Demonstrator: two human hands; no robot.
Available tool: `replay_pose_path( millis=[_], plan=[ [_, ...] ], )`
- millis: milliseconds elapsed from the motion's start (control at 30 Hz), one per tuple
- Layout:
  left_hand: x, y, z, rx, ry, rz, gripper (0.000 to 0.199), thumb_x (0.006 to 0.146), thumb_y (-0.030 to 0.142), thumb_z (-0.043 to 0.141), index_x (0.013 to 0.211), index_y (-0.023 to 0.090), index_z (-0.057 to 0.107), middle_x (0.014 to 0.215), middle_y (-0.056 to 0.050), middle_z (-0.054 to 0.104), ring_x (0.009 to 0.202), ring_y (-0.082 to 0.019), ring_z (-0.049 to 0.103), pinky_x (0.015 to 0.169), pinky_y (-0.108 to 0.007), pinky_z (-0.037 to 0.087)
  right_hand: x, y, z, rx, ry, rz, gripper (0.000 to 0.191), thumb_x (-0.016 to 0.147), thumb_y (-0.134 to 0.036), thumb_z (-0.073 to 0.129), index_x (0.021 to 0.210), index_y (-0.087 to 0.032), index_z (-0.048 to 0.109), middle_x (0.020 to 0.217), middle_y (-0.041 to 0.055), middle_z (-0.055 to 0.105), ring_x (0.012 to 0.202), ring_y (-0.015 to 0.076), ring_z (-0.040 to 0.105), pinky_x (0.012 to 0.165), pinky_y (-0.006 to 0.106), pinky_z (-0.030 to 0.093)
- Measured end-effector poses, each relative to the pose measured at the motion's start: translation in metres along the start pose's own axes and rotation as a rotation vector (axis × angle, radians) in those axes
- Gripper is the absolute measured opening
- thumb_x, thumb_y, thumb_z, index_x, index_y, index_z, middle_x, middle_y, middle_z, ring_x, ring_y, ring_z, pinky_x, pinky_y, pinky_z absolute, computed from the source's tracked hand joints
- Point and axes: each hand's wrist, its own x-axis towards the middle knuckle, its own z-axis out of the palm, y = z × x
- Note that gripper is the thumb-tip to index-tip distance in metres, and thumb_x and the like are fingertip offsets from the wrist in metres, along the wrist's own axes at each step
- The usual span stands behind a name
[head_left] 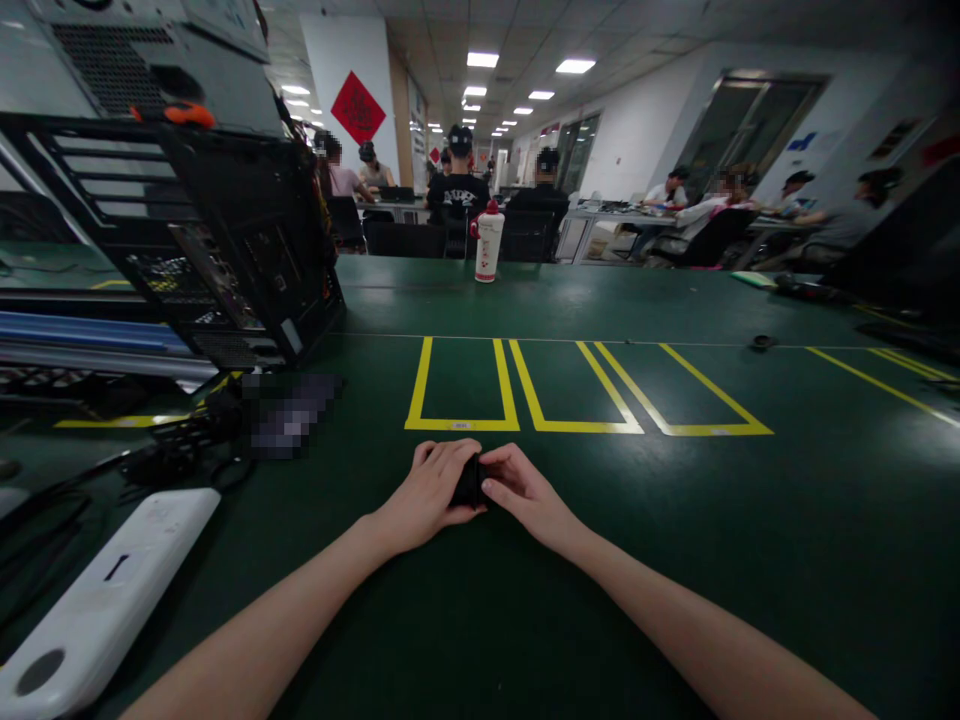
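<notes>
Your small black item (468, 486) sits between your two hands, just above or on the green table (495, 620), directly in front of you; its underside is hidden, so contact with the surface cannot be confirmed. Your left hand (435, 486) is closed around it from the left, fingers over the top and thumb along the near side. Your right hand (525, 488) meets its right edge with thumb and fingers drawn narrow — whether they grip or merely touch, I cannot tell. Your hands cover much of the item, and its exact form is not legible. Just beyond your knuckles lie three yellow tape outlines (495, 425), side by side. A white bottle (489, 248) with a red lid stands upright farther back, near the table's far edge. To your left, a black computer case (262, 260) obstructs the far corner; black cables (214, 415) lie before it, and a long white device (112, 600) rests nearer you — well apart from your left hand. A small dark object (763, 342) lies far right.
</notes>
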Motion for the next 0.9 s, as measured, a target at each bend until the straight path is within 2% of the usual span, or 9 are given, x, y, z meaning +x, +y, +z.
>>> replay_pose_path(
  millis=[233, 433, 500, 633, 767, 900],
  plan=[
    [0.0, 0.0, 0.001, 0.007, 0.004, -0.005, 0.062, 0.077, 0.032, 0.059, 0.126, 0.021, 0.023, 0.124, -0.009, 0.045, 0.115, -0.023, 0.041, 0.098, -0.043, 0.025, 0.002, 0.002, -0.002, -0.029, 0.013, 0.007, 0.03, 0.081, -0.019, 0.053, 0.109, -0.023, 0.045, 0.11, 0.0033, 0.05, 0.108, 0.0168, 0.049, 0.097, 0.038, 0.038],
    [0.0, 0.004, -0.008, 0.001, -0.058, -0.014, 0.059, 0.079, 0.028, 0.056, 0.127, 0.021, 0.023, 0.127, -0.009, 0.043, 0.116, -0.023, 0.041, 0.098, -0.043, 0.026, 0.0, -0.001, -0.001, -0.024, -0.037, -0.028, 0.035, 0.075, -0.012, 0.06, 0.104, -0.024, 0.045, 0.111, 0.002, 0.049, 0.11, 0.0177, 0.048, 0.097, 0.039, 0.038],
    [0.0, 0.005, -0.01, 0.0, -0.055, -0.012, 0.059, 0.079, 0.029, 0.056, 0.127, 0.021, 0.023, 0.126, -0.009, 0.043, 0.115, -0.023, 0.041, 0.097, -0.043, 0.027, -0.001, -0.002, -0.001, -0.016, -0.031, -0.017, 0.031, 0.076, -0.015, 0.059, 0.103, -0.023, 0.046, 0.11, 0.0024, 0.049, 0.109, 0.0183, 0.049, 0.095, 0.039, 0.041],
    [0.0, 0.002, -0.005, 0.001, -0.028, -0.004, 0.059, 0.079, 0.032, 0.056, 0.127, 0.021, 0.023, 0.125, -0.009, 0.044, 0.115, -0.024, 0.041, 0.097, -0.044, 0.026, 0.0, -0.002, 0.001, -0.002, -0.005, 0.018, 0.021, 0.081, -0.021, 0.054, 0.1, -0.023, 0.047, 0.108, 0.003, 0.051, 0.104, 0.0186, 0.052, 0.087, 0.039, 0.046],
    [0.0, -0.002, 0.002, 0.0, -0.003, -0.007, 0.063, 0.076, 0.032, 0.059, 0.126, 0.021, 0.023, 0.125, -0.009, 0.044, 0.115, -0.024, 0.04, 0.098, -0.044, 0.025, 0.001, -0.003, 0.001, -0.038, 0.014, 0.003, 0.027, 0.08, -0.017, 0.054, 0.105, -0.023, 0.045, 0.107, 0.0027, 0.051, 0.105, 0.0166, 0.051, 0.095, 0.038, 0.041],
    [-0.001, -0.002, 0.003, -0.006, -0.008, -0.009, 0.062, 0.076, 0.031, 0.059, 0.126, 0.022, 0.023, 0.125, -0.009, 0.044, 0.115, -0.024, 0.04, 0.097, -0.044, 0.024, 0.001, -0.003, 0.001, -0.049, -0.02, 0.0, 0.03, 0.079, -0.016, 0.055, 0.106, -0.023, 0.045, 0.109, 0.0032, 0.05, 0.107, 0.0168, 0.05, 0.096, 0.038, 0.039]
  ],
)
